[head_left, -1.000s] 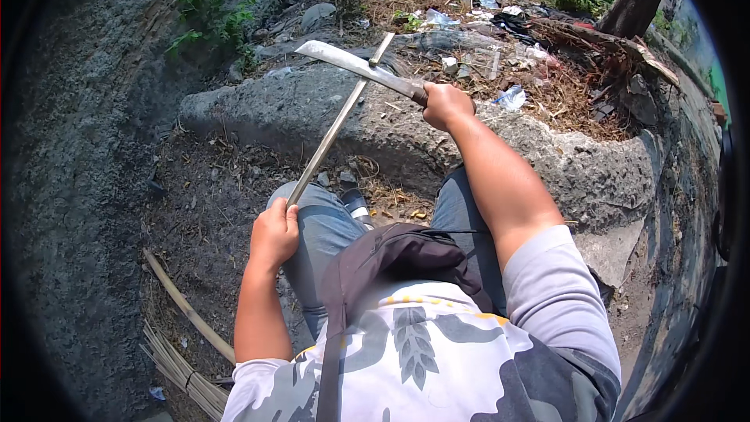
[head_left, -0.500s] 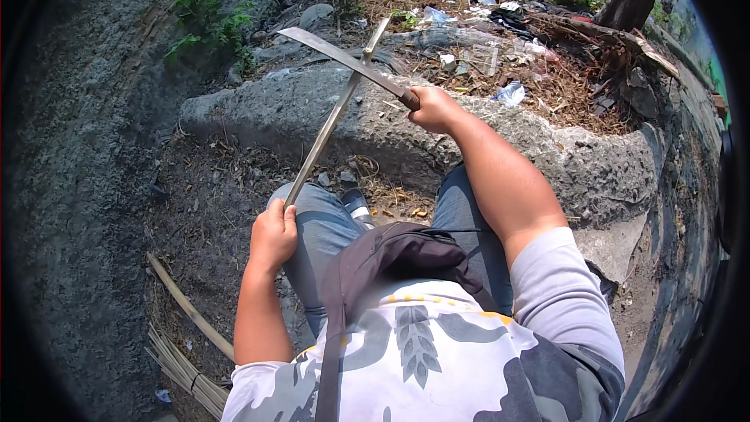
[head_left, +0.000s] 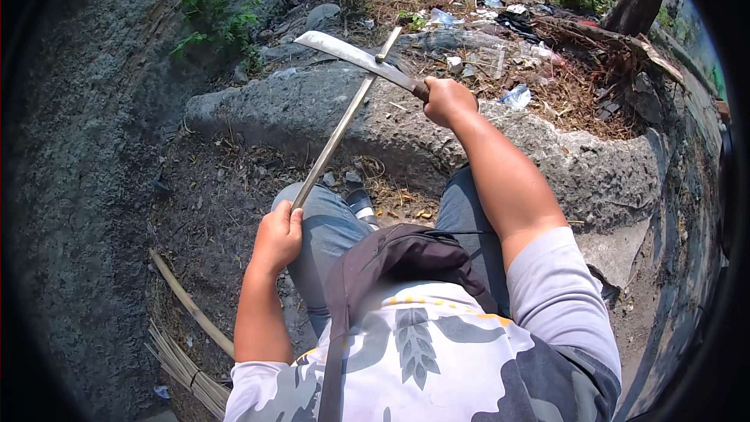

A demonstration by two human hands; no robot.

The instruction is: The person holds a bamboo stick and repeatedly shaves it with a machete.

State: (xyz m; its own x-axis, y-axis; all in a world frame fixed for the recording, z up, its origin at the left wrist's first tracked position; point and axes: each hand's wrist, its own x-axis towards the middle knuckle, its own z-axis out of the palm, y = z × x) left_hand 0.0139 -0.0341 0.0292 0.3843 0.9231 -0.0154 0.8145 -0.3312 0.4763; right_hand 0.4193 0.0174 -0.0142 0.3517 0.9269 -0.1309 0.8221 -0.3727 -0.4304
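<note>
Left to right: my left hand [head_left: 278, 237] is closed round the near end of a wooden strip [head_left: 334, 141], which slants far and right; a broad blade [head_left: 344, 49] crosses its far part, handle wrapped in my right hand [head_left: 449, 101]; a slip along the strip could cut my left

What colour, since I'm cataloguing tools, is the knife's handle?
The handle is brown, seen best in the head view.

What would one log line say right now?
left hand: gripping long pale wooden strip | right hand: gripping brown-handled curved metal machete | machete: crossing strip near far end
</note>
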